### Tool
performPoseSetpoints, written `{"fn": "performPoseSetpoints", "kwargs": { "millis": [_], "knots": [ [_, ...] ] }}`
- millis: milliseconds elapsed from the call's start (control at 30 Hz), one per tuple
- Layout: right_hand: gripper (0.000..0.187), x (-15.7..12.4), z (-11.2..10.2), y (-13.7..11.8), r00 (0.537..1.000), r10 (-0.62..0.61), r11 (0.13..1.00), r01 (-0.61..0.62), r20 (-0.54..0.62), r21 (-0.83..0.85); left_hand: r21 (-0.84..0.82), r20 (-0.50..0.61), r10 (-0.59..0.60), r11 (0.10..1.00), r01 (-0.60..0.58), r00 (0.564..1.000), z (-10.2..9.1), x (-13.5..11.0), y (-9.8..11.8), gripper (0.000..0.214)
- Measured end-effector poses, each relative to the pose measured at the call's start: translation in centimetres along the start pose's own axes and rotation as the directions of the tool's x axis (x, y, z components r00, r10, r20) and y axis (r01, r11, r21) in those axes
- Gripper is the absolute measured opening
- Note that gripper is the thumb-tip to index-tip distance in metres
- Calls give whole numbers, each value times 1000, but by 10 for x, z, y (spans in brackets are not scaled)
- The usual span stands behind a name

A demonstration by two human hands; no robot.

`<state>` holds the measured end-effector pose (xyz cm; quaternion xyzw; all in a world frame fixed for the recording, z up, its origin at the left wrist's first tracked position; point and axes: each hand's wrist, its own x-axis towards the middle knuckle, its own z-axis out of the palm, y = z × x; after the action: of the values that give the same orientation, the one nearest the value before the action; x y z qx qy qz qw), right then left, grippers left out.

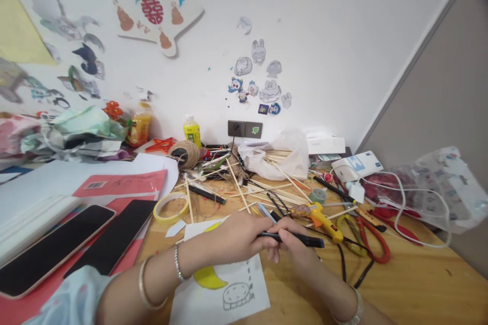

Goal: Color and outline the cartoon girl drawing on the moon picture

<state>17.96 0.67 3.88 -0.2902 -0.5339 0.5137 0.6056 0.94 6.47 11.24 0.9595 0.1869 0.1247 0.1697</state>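
Note:
Above a white sheet of paper (pixel 190 304), my left hand (pixel 244 233) and my right hand (pixel 299 249) meet, closed on a black marker (pixel 308 239). One end of the marker sticks out to the right past my right hand; the part between my fingers is partly hidden. The sheet carries a yellow crescent moon (pixel 209 278), partly covered by my left arm. Below it is an uncoloured outline drawing of a round cake (pixel 237 295), with handwritten characters beside it. A light blue pen (pixel 266 212) shows just behind my hands.
A yellow glue gun (pixel 324 221) and red-handled scissors (pixel 375 241) lie right of my hands. Thin wooden sticks (pixel 255 190), a tape roll (pixel 171 206) and a twine ball (pixel 186 154) are behind. Phones (pixel 57 249) lie left; a white cable (pixel 404 198) loops at right.

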Motion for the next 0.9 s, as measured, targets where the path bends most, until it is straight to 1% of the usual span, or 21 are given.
{"fn": "performPoseSetpoints", "kwargs": {
  "millis": [167, 233, 333, 400, 533, 600, 733, 833, 900],
  "knots": [
    [20, -2, 0, -2, 998, -25, 999, 23, 66, 41, -131, 45, -55, 990, 60, 997, -6, 0, 11, 21],
    [20, -3, 1, -3, 997, -18, 998, 13, 71, 66, -166, 64, -65, 983, 75, 996, -9, -1, 15, 18],
    [21, -6, 4, -3, 998, -8, 999, 6, 57, 32, -197, 77, -90, 975, 103, 993, -11, -4, 19, 12],
    [23, -8, 6, -4, 998, -8, 1000, 8, 66, -3, -218, 83, -102, 969, 118, 991, -11, -8, 20, 12],
    [22, -12, 11, -9, 995, -40, 998, 44, 94, -41, -272, 106, -122, 951, 147, 987, -11, -14, 23, 9],
    [22, -13, 13, -11, 993, -56, 997, 61, 104, -46, -330, 119, -116, 932, 150, 986, -11, -16, 25, 7],
    [29, -15, 16, -14, 983, -44, 997, 56, 178, -61, -422, 147, -95, 894, 149, 985, -11, -20, 28, 6],
    [32, -17, 17, -19, 970, -58, 988, 90, 237, -128, -390, 175, -95, 907, 158, 980, -14, -23, 29, 9],
    [29, -17, 15, -22, 963, -70, 970, 127, 261, -208, -300, 177, -122, 938, 172, 977, -15, -24, 29, 13]
  ]
}}
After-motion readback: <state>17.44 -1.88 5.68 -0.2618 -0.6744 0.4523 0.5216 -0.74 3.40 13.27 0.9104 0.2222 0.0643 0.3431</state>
